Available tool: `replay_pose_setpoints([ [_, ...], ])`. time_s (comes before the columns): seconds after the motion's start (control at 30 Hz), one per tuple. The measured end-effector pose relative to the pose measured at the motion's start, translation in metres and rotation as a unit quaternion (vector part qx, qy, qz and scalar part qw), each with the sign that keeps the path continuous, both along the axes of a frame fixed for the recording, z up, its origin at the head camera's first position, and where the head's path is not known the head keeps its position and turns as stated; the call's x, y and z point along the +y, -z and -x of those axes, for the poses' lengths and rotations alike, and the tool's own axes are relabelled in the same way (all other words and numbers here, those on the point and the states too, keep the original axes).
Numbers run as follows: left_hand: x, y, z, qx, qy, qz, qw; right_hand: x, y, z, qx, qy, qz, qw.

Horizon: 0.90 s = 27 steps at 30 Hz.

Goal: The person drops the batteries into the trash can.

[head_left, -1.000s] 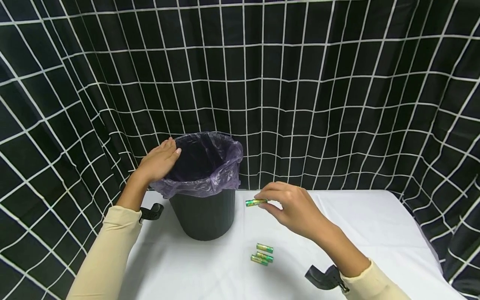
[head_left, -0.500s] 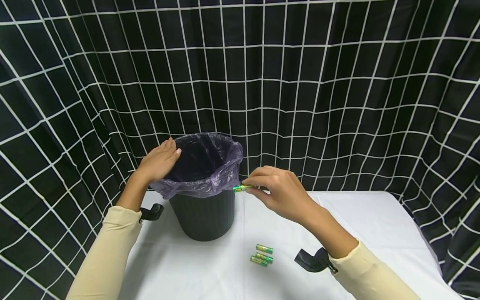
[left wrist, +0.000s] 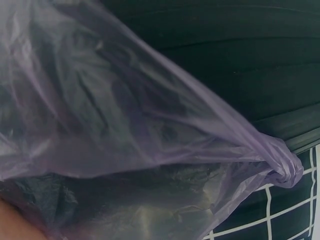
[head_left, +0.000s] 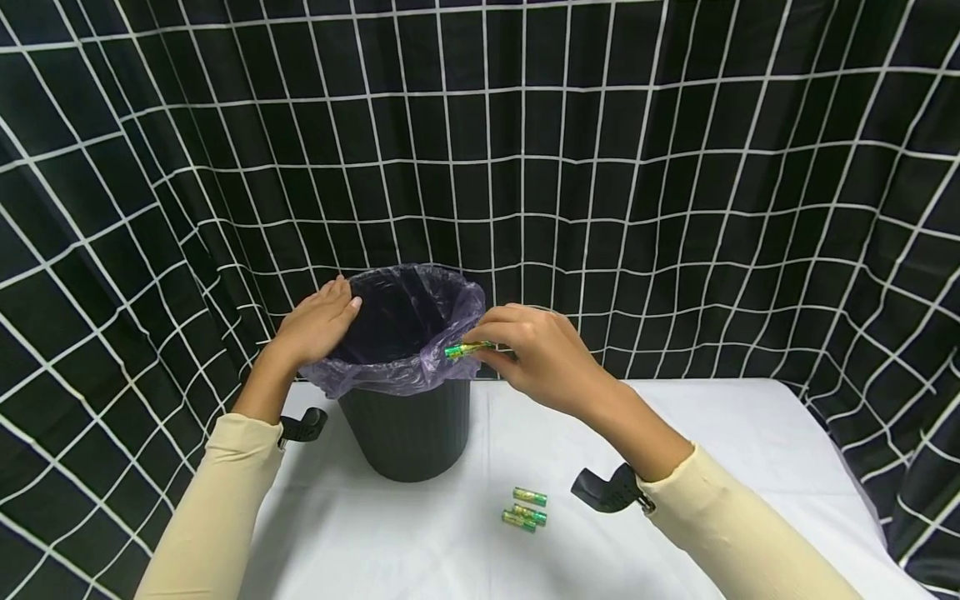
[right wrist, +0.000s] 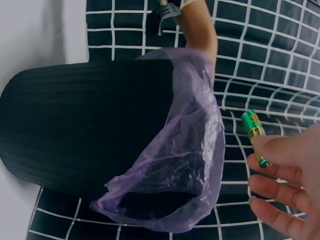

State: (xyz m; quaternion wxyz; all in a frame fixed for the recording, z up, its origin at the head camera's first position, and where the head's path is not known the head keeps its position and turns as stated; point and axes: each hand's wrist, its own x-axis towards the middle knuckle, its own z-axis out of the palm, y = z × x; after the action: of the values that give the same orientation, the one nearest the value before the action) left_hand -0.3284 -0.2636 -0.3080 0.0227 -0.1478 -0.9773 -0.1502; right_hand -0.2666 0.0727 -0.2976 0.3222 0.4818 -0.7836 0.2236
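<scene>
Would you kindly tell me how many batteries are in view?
4: one battery in the right hand, two batteries together on the white cloth, another battery just beyond them; the bin may hide more.

No lettering, brand or number can be read — the green-and-gold battery [right wrist: 253, 124] in the right hand [head_left: 536, 354] has a patterned wrapper too blurred to decipher, and the three similar batteries [head_left: 528, 514] on the near counter [head_left: 750, 425] show only illegible markings.
</scene>
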Motion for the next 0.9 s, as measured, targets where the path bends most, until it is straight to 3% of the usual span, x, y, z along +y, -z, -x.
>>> replay_pose_setpoints([
  [0.53,0.000,0.000,-0.001,-0.003,-0.003,0.001,1.0000,-0.028,-0.019,0.021,-0.009,0.014,-0.041,0.999],
  [0.9,-0.002,0.000,0.000,0.001,-0.002,0.009,1.0000,-0.050,-0.025,0.033,-0.029,0.040,-0.099,0.994],
])
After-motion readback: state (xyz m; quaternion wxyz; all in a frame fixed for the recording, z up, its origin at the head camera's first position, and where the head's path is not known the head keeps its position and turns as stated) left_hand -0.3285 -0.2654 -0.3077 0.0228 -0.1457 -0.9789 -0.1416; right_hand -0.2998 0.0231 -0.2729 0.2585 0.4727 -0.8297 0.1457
